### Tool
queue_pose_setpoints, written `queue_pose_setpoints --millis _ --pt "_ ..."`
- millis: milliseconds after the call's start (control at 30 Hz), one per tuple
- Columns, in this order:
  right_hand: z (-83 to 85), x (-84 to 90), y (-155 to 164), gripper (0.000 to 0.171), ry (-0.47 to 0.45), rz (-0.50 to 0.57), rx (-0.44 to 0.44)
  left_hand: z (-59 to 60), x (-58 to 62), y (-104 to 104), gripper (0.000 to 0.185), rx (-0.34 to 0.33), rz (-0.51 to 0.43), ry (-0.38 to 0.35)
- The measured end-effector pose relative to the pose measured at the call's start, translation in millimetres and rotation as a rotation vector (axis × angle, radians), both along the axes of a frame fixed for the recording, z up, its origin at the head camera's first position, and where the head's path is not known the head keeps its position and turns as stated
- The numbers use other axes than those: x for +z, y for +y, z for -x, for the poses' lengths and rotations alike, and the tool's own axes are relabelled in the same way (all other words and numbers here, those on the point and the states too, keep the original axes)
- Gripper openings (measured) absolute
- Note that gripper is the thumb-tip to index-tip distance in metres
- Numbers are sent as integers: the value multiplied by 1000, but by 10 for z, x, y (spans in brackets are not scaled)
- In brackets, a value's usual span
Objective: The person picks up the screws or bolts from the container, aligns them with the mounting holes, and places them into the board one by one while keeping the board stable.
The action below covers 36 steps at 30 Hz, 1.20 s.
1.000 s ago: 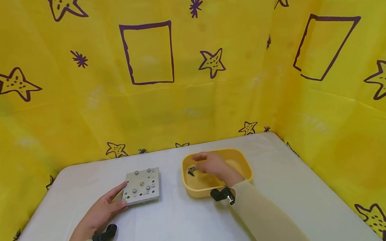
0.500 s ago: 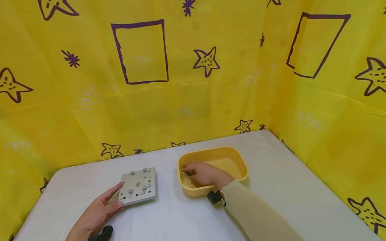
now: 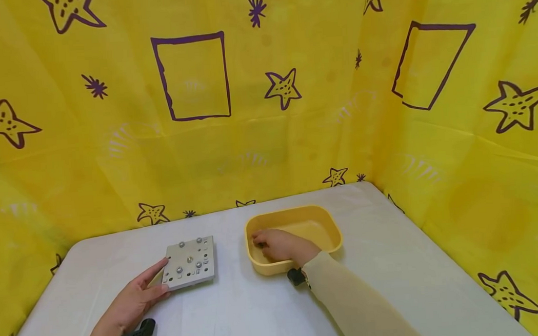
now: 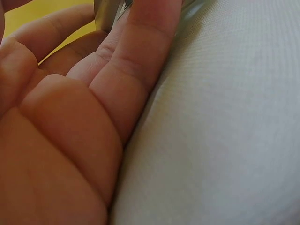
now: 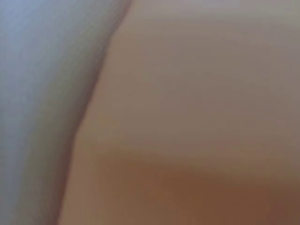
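Observation:
A square grey metal plate (image 3: 182, 255) with several holes and bolts on its face lies tilted toward the camera on the left side. My left hand (image 3: 131, 302) grips its left edge, thumb at the near corner and index finger higher up; the other fingers are hidden behind it in the head view. My right hand (image 3: 280, 245) reaches down into a yellow plastic bin (image 3: 319, 229), fingers curled at its left end. Between thumb and fingertips shows a small dark screw (image 3: 261, 245), mostly covered by the hand. The right wrist view is blurred skin and cloth.
A white cloth (image 3: 255, 313) covers the table. Yellow curtains (image 3: 259, 153) with drawn starfish stand close behind it and along both sides. The bin's raised rim surrounds the right hand.
My right hand has lowered deeper into the bin onto the small screws, its fingers closing there. My left hand keeps its hold on the plate. The head view has shifted slightly.

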State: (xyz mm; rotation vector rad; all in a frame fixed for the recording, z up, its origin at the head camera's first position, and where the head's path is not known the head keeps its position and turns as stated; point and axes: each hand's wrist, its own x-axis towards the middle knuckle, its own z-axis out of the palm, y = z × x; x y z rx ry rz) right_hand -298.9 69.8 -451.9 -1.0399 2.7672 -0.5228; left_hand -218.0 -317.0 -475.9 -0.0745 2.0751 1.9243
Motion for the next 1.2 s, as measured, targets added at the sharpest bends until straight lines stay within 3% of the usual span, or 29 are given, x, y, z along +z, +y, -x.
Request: queue_pose_setpoints --millis 233,600,1000,1200 --pt "-9 21 7 36 2 2 -50 7 -14 -1 82 2 -11 -5" --pt "-27 47 24 34 20 36 -46 32 8 2 83 -9 -15 -2" --pt "20 16 8 24 -90 107 -17 9 24 -8 83 -26 -34 13" --pt "17 14 -3 26 -72 87 4 7 12 -21 84 -31 -48 13"
